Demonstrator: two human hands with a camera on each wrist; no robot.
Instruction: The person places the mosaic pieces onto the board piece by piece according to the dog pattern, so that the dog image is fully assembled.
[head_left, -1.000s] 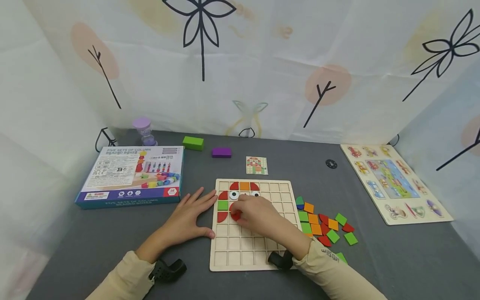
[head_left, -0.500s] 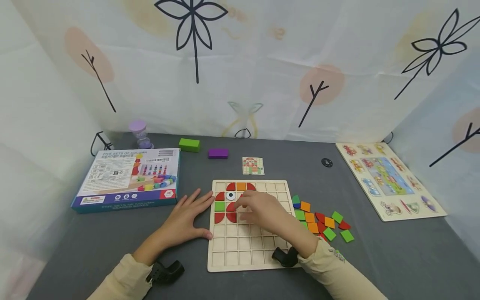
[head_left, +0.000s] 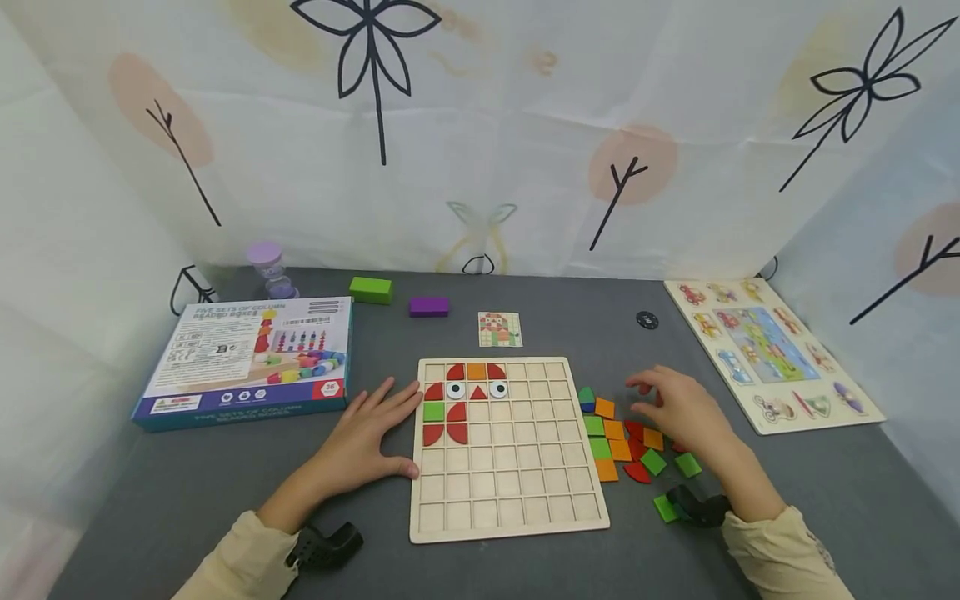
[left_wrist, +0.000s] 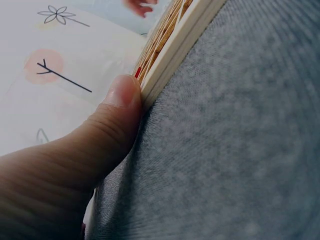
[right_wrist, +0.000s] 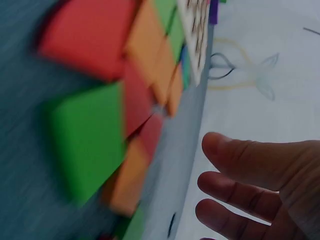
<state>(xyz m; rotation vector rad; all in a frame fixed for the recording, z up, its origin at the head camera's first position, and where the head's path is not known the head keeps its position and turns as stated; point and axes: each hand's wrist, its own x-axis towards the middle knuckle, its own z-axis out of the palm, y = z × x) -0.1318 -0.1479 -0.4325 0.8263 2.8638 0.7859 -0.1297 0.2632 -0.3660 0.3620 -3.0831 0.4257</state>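
Board, one, pale gridded wood [head_left: 510, 483], flat before me. My left hand [head_left: 375, 433], fingers spread, touches its left edge; my right hand [head_left: 678, 408], fingers loosely apart, hangs near coloured tiles [head_left: 619, 451] at its right. Inset: six red quarter-circles [head_left: 432, 435], two round black-and-white eyes [head_left: 498, 389].

Pale grid-lined board [head_left: 506, 483], red, green and orange loose tiles [head_left: 619, 450], grey tabletop [head_left: 525, 571], purple block [head_left: 429, 307], beige sleeves [head_left: 243, 558].
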